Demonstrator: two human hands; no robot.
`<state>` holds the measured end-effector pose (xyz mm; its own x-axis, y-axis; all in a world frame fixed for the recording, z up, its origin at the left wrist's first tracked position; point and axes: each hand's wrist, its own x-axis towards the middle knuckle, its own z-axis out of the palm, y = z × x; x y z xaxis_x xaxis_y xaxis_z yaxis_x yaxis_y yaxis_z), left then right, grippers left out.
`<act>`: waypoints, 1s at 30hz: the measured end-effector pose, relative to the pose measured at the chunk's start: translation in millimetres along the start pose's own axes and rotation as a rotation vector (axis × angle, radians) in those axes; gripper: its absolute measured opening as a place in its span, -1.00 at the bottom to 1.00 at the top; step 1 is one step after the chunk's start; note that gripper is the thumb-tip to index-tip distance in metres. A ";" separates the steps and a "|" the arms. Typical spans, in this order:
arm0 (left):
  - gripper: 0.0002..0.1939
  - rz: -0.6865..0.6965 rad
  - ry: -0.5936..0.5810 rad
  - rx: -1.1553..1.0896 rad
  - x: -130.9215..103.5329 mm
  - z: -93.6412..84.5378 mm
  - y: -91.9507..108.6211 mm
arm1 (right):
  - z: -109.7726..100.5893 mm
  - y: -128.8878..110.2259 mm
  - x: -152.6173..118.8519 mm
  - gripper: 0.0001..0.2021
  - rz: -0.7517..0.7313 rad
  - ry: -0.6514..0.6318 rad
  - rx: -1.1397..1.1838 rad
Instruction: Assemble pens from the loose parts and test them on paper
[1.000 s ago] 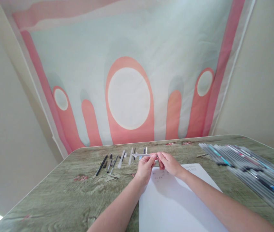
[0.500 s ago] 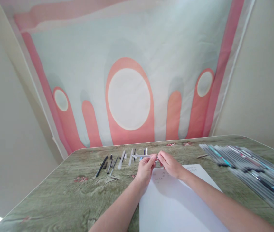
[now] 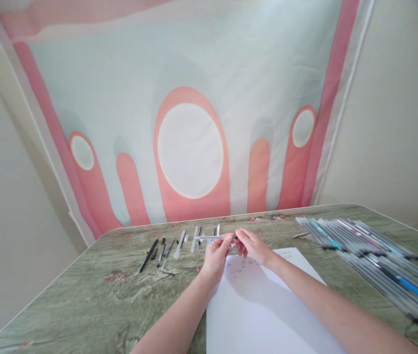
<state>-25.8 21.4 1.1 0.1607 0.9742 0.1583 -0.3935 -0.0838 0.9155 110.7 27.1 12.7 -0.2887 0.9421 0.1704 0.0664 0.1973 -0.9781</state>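
Observation:
My left hand [image 3: 216, 255] is closed on a slim pale pen [image 3: 209, 238], which lies level and points to the left. My right hand [image 3: 251, 247] pinches the dark tip at the pen's right end, close beside the left fingertips. Both hands are over the far part of a white sheet of paper [image 3: 260, 305] with small handwritten marks near its top edge. The fingers cover part of the pen.
Pen parts and a black pen [image 3: 149, 255] lie left of the hands on the wood-patterned table [image 3: 94, 305]. Many clear pens with dark ends [image 3: 371, 275] are spread at the right. A printed cloth [image 3: 190, 196] hangs behind.
The view has shifted slightly, so the scene sits further left. My right fingers have changed their hold, and a dark tip now shows at the pen's right end.

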 end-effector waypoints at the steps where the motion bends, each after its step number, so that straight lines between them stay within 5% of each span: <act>1: -0.66 -0.002 0.013 0.006 0.5 -1.1 -0.8 | -0.4 -1.0 -0.8 -0.61 -0.052 0.007 -0.079; 5: -0.67 0.012 0.031 0.030 0.7 -2.2 0.0 | 2.9 -0.6 -3.0 -0.64 -0.145 0.015 -0.211; 12: -0.67 0.029 -0.058 0.133 -0.2 -0.2 5.8 | 12.1 7.3 1.1 -0.65 0.124 -0.066 0.331; 19: -0.68 0.083 0.030 0.193 3.5 -2.9 3.7 | 2.2 0.9 2.0 -0.63 0.227 -0.180 0.344; 26: -0.75 -0.004 0.037 -0.003 0.1 3.8 3.8 | 3.3 -9.9 -7.2 -0.66 -0.194 0.090 -0.291; 30: -0.77 0.010 0.024 -0.016 -0.9 4.7 7.0 | 6.6 -9.8 -8.6 -0.62 -0.212 0.101 -0.310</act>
<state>-24.5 19.0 9.1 0.1349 0.9782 0.1581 -0.4094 -0.0903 0.9079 106.2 15.3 20.0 -0.2326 0.8907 0.3906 0.3054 0.4482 -0.8401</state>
